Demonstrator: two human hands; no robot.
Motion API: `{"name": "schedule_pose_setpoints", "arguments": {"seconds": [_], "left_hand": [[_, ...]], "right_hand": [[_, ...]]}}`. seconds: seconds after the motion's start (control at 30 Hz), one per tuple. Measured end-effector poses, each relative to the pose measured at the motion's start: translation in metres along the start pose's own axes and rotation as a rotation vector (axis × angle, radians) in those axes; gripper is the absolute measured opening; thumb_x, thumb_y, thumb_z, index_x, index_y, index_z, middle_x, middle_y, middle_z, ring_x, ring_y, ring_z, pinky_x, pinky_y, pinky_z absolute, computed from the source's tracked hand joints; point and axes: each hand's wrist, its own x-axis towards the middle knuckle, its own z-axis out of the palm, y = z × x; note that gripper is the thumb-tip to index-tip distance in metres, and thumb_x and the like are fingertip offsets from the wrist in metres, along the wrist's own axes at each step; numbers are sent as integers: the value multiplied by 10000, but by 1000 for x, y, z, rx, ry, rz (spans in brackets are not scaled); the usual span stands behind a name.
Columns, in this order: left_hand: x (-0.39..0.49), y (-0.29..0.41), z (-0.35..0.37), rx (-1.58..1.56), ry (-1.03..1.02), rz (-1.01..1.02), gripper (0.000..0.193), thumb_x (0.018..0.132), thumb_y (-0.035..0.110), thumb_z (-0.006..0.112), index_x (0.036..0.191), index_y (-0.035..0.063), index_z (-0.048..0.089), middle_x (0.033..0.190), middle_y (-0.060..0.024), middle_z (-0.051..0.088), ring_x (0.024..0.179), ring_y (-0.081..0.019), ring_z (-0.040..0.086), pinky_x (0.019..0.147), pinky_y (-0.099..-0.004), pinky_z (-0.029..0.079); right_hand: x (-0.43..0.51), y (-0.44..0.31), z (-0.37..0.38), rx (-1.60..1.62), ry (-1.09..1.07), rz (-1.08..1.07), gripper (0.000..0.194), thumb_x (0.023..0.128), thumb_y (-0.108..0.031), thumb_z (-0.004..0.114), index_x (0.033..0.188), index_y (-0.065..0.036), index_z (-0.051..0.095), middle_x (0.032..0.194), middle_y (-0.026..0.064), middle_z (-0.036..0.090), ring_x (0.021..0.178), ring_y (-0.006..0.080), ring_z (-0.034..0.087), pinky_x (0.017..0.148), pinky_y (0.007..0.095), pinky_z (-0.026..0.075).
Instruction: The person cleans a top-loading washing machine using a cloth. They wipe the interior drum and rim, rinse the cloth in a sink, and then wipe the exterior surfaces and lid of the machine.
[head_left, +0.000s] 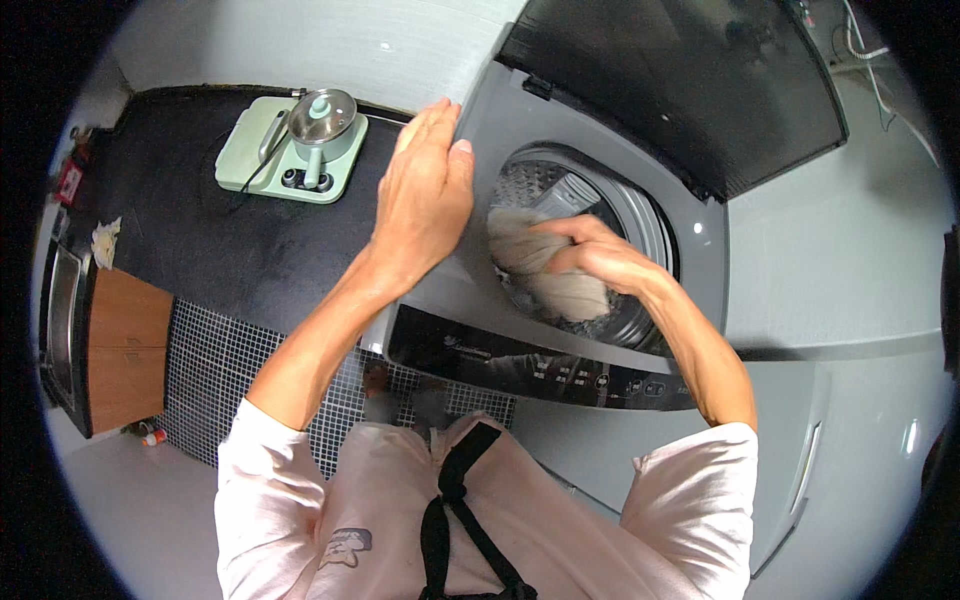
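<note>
My right hand (600, 255) grips a bunched beige cloth (574, 292), blurred by motion, over the round opening of a grey top-loading washing machine (480, 277). Part of the cloth sits over the left rim of the steel drum (521, 180). My left hand (427, 180) is held flat and holds nothing, above the machine's left edge beside the counter. Whether it touches the machine I cannot tell. Behind the opening, the dark lid (675, 82) is raised. Inside the drum a grey plastic part (570, 196) shows; the drum's bottom is mostly hidden.
Left of the machine, a black countertop (292, 247) bears a pale green electric cooker base (255, 124) with a glass-lidded pot (322, 120). The machine's control panel (525, 364) faces me. A white cabinet (660, 442) stands at right; a wooden cabinet (127, 345) is far left.
</note>
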Motion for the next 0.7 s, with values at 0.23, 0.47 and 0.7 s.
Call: {"name": "schedule_pose_setpoints", "arguments": {"seconds": [0.23,0.47,0.7], "left_hand": [[1,-2,2,-193,34,-120,508,1043,213,460,1383,-158,524,1409,-342,557,1379,-451,489,1187,-459,355],[3,-4,1,-284,74,-247,599,1088,314,389,1482,-136,422,1533,-321,445,1454,-421,404,1220,-445,293],[1,-2,-6,-309,172,-272,628,1100,344,339,1536,-108,361,1567,-307,396,1475,-415,370,1231,-432,270]], "right_hand": [[38,-22,-28,103,664,-320,575,938,-93,654,1473,48,498,1443,237,580,1313,314,595,1113,417,474],[119,-25,37,-391,786,-594,615,949,-311,689,1461,-8,533,1544,319,359,1336,430,342,1176,507,212],[72,-44,73,-553,700,-820,499,940,-172,697,1408,-63,563,1488,281,441,1367,465,353,1164,513,258]]}}
